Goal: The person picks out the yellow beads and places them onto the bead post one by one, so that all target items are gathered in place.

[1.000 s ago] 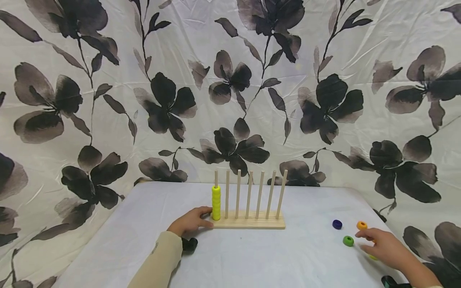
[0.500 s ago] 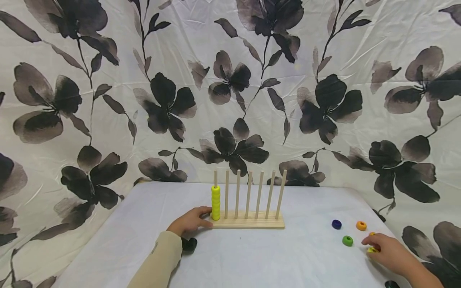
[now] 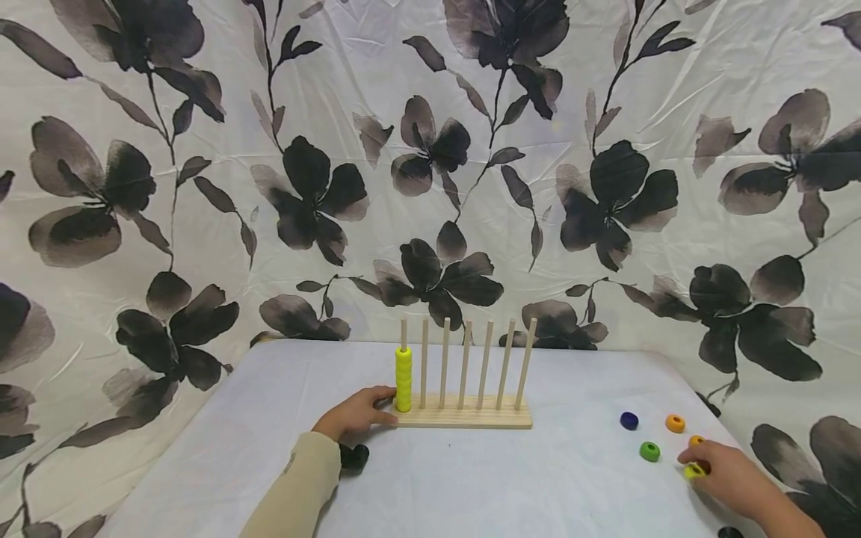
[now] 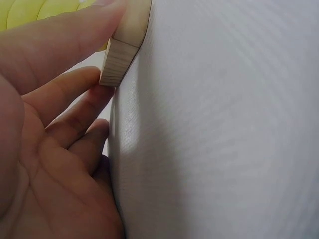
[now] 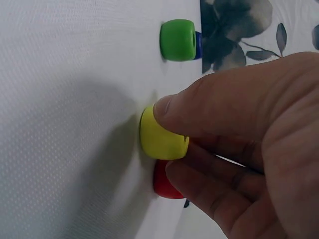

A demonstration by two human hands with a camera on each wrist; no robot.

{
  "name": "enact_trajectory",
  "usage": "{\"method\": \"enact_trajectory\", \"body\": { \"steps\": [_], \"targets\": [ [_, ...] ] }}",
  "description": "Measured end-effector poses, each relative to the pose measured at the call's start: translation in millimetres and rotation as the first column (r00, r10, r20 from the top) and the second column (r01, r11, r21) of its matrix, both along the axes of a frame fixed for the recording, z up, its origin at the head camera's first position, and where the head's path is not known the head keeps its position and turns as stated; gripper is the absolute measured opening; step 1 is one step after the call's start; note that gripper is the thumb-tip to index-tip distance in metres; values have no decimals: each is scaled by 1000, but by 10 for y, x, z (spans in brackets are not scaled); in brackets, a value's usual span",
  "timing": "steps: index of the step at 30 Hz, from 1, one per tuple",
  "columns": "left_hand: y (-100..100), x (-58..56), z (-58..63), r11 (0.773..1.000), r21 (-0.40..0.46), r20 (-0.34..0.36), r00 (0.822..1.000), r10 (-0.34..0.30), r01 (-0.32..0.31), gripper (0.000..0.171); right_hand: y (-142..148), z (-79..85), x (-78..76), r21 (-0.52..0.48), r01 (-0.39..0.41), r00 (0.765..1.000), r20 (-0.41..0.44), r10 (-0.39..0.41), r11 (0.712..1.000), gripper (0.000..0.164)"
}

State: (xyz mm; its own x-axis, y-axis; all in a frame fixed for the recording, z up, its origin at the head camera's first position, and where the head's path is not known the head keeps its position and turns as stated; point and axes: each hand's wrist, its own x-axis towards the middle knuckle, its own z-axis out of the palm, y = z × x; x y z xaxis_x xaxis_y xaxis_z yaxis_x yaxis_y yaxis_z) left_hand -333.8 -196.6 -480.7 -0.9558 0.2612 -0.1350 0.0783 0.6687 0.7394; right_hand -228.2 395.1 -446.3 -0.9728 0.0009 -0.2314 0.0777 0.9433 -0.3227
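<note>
My left hand point(image 3: 356, 413) holds the left end of a wooden peg rack point(image 3: 464, 421), its thumb at the front corner and fingertips behind. The rack has several upright pegs; the leftmost carries a stack of yellow beads point(image 3: 403, 379), while the others are bare. On the right, my right hand point(image 3: 733, 478) pinches a yellow bead point(image 5: 162, 139) between thumb and fingers, low at the cloth. Just beyond that bead sits a red bead point(image 5: 167, 183), seen in the right wrist view. Whether the held bead touches the cloth I cannot tell.
Loose beads lie left of and beyond the right hand: a green bead point(image 3: 649, 451), a dark blue bead point(image 3: 629, 421) and an orange bead point(image 3: 676, 424). Another orange bead point(image 3: 696, 441) is partly behind the fingers. White cloth point(image 3: 525, 486) covers the table; a floral curtain point(image 3: 430, 187) hangs behind.
My right hand has shifted slightly right and down, away from the green bead, and its fingers have closed on the yellow bead. The left hand and the rack stay put.
</note>
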Motion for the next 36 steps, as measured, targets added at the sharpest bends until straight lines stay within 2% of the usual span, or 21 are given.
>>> {"method": "enact_trajectory", "body": {
  "steps": [6,10,19,26,36],
  "targets": [
    [-3,-13,-25,1000,7,2,1000,2,-2,70,-19,-62,-20,11,16,1000,22,-17,1000,31],
    [0,-15,-27,1000,8,7,1000,8,-8,71,-41,-66,-8,11,-5,1000,12,5,1000,31],
    [-4,-19,-6,1000,11,1,1000,-1,1,71,-151,-2,8,-12,-41,998,-38,40,999,31],
    [0,-19,3,1000,8,5,1000,7,-7,71,-274,74,-47,-63,-55,997,-53,52,996,32],
    [-2,-11,-14,1000,9,15,1000,16,-16,72,-491,161,-83,-61,-139,979,-159,128,988,23]
  ]
}}
